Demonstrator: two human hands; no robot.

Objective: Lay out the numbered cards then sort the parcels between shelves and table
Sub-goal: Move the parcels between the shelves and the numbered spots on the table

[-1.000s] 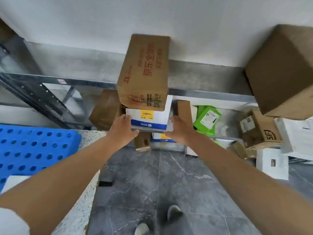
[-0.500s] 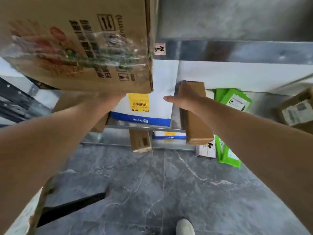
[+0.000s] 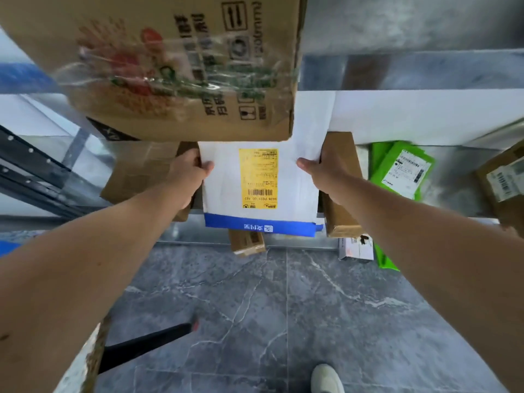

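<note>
Gripping the white parcel [image 3: 224, 194] straight ahead, my left hand [image 3: 187, 177] and right hand [image 3: 323, 177] clamp opposite edges, carton [image 3: 170, 66] stacked above.

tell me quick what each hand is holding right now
Left hand: grips the white parcel's left edge.
Right hand: grips the same parcel's right edge.

The person has two bare forearms, a bare left hand [image 3: 187, 177] and a bare right hand [image 3: 323, 177], and wears one pale off-white shoe [image 3: 327, 378] with a rounded toe, of which only the front part shows at the bottom edge.
</note>
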